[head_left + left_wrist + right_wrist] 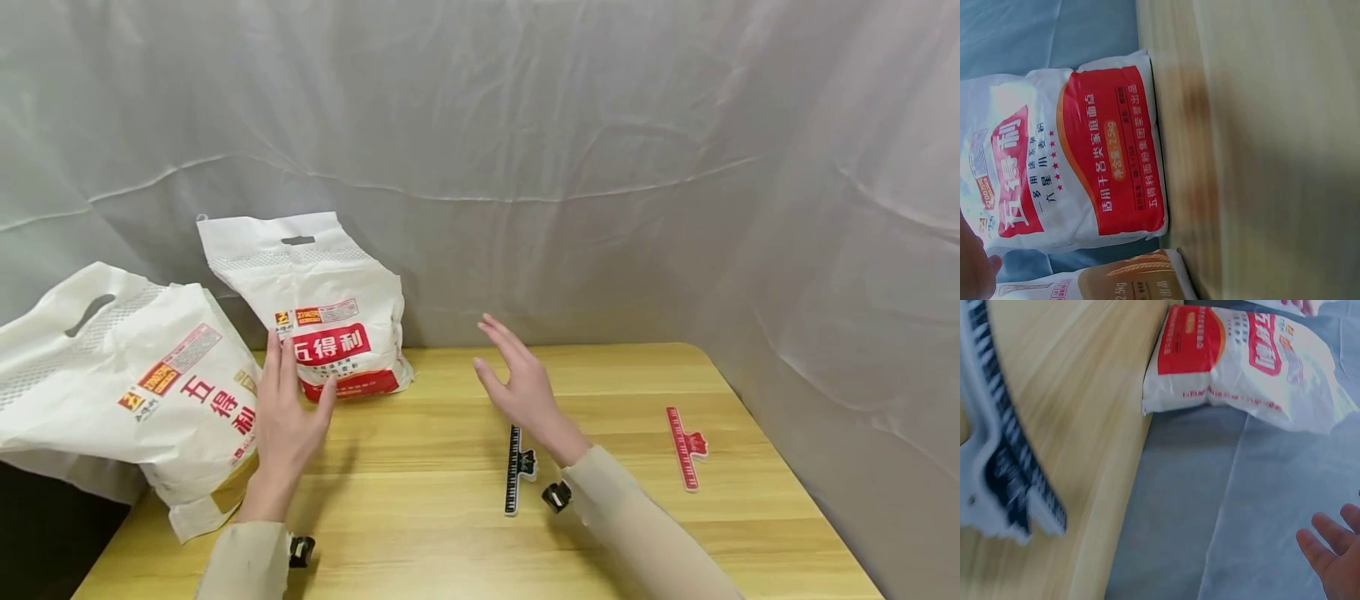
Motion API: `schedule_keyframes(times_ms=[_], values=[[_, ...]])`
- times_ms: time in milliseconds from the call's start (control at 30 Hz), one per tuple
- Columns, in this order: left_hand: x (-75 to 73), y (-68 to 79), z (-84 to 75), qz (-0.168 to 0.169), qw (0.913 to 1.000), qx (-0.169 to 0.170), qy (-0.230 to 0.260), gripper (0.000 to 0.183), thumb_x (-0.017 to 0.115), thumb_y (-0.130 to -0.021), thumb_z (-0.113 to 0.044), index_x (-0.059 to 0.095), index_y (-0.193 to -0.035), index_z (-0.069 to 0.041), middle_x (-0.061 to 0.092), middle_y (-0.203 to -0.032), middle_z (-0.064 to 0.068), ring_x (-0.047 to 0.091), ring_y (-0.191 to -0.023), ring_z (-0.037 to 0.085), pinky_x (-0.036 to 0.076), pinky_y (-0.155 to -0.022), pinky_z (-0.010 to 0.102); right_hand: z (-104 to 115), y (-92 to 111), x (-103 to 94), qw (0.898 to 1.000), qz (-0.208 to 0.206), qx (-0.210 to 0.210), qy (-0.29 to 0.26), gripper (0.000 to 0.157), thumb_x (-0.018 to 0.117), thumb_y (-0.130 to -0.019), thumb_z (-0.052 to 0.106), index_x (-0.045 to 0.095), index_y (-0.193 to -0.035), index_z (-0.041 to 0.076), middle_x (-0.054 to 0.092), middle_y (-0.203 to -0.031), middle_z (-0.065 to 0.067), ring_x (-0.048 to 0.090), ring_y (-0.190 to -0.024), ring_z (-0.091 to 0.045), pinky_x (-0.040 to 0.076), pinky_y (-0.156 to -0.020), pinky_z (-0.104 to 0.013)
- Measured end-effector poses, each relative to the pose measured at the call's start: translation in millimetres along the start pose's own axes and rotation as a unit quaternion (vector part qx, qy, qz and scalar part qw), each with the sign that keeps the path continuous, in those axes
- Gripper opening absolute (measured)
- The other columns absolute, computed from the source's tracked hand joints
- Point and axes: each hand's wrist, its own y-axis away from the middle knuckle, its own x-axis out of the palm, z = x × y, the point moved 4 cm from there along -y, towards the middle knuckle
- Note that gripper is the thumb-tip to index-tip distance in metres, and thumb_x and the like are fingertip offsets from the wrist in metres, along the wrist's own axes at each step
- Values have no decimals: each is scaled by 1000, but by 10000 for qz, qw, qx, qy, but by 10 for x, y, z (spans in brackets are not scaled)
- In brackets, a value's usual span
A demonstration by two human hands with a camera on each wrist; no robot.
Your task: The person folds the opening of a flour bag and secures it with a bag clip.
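Two white plastic flour bags stand at the left of the table. The red-labelled flour bag [337, 292] is upright at the back edge, with a punched handle on top. Nearer and further left, the brown-bottomed flour bag [180, 392] leans over to the left. My left hand [288, 425] is held over the table in front of the bags, fingers straight, overlapping both in the head view. My right hand [525, 392] hovers mid-table with fingers extended and nothing in it. Below it lies a black sealing clip [513, 471] with a piano-key pattern.
A red sealing clip [682, 450] of the same shape lies on the right of the wooden table [420, 517]. Grey cloth [525, 100] hangs behind the table and along its right side. A dark area [52, 525] shows beyond the left edge.
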Motion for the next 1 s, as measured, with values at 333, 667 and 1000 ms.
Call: schedule_keyframes(times_ms=[333,667,1000], values=[[81,-262,217,750,9962,-347,-269,101,62,-96,-53,6,-168,-9,-8,-175,6,3,-161,32,13,-126,59,109,-297,502,9982,543,-241,127,62,64,-102,24,42,-158,10,35,-168,-4,46,-146,-25,56,-98,-43],[196,-440,332,1015,9927,-535,-378,105,62,-96,-53,-3,-167,-12,-20,-172,6,-1,-160,38,14,-124,64,114,-529,1052,9939,934,-516,286,64,61,-105,20,35,-161,8,25,-171,-5,32,-155,-24,27,-124,-39],[283,-503,470,1195,9873,-916,-502,118,72,-91,-52,-12,-166,-17,-34,-167,10,9,-155,51,19,-120,69,65,-653,1478,9794,1648,-214,1151,67,58,-107,25,27,-166,18,8,-175,0,21,-158,-34,26,-124,-55]])
